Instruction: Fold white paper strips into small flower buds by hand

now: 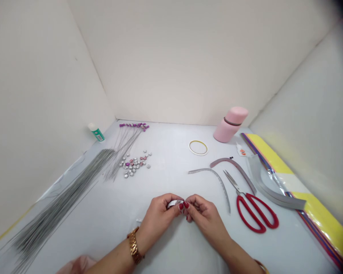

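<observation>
The left hand (157,214) and right hand (208,217) pinch a thin, shiny silver strip (174,203), likely light, crease-prone, best held by its ends.

The person is wearing red nail polish, a gold link watch or bracelet (134,246) on the left wrist and a thin gold-coloured band (262,266) on the right.

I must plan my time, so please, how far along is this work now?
Looks done: purple-tipped wires and small silvery pieces. In hand: a silvery strip in the left hand, the right hand meeting it at the fingertips. Seemingly left: bare grey wires, and flat strips beside the scissors. The total needed, I cannot tell.
</observation>
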